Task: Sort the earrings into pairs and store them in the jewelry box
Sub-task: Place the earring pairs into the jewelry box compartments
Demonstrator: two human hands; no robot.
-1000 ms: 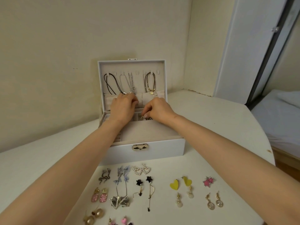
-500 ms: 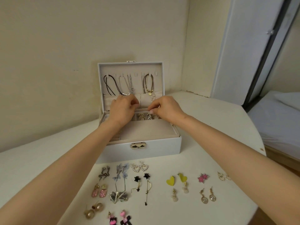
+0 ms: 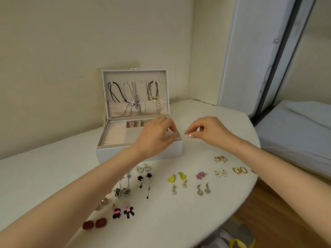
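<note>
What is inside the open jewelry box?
Necklaces hang in the lid; ring rolls fill the tray's left, and two rear compartments hold a pinkish piece and a gold piece. The left hand covers the tray's right side.

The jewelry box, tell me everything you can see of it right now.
The jewelry box is white and rectangular, standing open on the white table near the wall. Its upright lid, lined in beige, hangs necklaces above a pocket. The beige tray has ring rolls at left and small compartments at the back, two holding jewelry. The left hand is over its right front corner; contact is unclear.
</note>
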